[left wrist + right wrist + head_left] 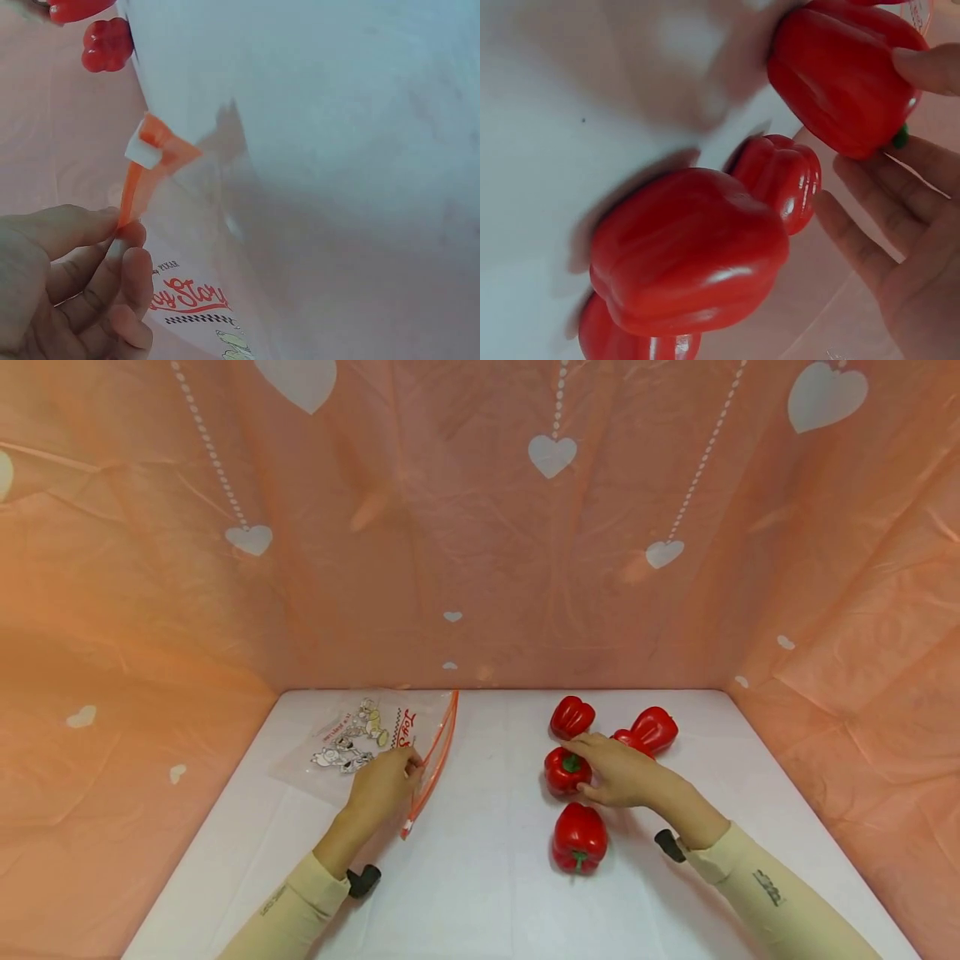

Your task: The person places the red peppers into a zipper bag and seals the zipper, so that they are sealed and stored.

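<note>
My left hand (384, 781) pinches the orange zip edge (435, 768) of a clear zip bag (300, 768) lying flat at the table's left. Near the pinching fingertips, a white slider (142, 153) sits at the end of the zip strip. My right hand (618, 770) holds a red bell pepper (557, 775), thumb on one side and fingers by its green stem; the wrist view shows this pepper (840, 82) between them. Another bell pepper (579, 833) lies in front of it and a third (572, 717) behind. Whether the held pepper touches the table I cannot tell.
Two more red peppers (652, 729) lie close together to the right of my right hand, partly behind it. A white cloth (487, 860) covers the table. Orange curtains (480, 568) with white hearts stand along the back and both sides.
</note>
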The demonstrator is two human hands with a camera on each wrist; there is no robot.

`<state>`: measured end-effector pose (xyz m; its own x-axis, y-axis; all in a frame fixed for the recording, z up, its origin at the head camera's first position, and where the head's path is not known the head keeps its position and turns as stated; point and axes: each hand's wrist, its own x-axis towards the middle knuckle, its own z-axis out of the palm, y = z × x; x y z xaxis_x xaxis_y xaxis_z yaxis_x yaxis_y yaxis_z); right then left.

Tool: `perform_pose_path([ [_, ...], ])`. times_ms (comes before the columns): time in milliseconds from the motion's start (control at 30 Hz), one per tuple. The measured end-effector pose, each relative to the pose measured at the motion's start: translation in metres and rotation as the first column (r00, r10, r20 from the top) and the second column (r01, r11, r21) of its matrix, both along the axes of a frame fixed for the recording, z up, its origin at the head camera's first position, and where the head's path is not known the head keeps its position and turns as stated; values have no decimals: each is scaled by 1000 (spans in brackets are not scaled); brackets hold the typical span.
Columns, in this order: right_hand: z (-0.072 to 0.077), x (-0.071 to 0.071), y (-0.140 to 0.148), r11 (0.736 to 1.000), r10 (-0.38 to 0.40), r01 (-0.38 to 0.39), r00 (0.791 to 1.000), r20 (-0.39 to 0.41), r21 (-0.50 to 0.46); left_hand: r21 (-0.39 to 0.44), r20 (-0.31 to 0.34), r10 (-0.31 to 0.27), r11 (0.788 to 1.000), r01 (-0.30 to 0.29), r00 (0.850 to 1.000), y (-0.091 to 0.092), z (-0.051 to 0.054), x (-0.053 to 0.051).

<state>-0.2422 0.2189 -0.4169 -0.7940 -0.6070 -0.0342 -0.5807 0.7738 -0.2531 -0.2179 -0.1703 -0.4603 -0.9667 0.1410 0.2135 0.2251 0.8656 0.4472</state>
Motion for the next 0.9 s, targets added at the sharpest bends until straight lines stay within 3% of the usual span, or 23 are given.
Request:
perform_pose_path([
  [300,2,1,2,997,-27,33,997,77,-73,-5,-31,-12,1000,12,999,-2,5,1],
  [900,-10,-2,-8,988,0,16,995,100,-155,9,-24,-3,1000,3,1000,7,12,1],
])
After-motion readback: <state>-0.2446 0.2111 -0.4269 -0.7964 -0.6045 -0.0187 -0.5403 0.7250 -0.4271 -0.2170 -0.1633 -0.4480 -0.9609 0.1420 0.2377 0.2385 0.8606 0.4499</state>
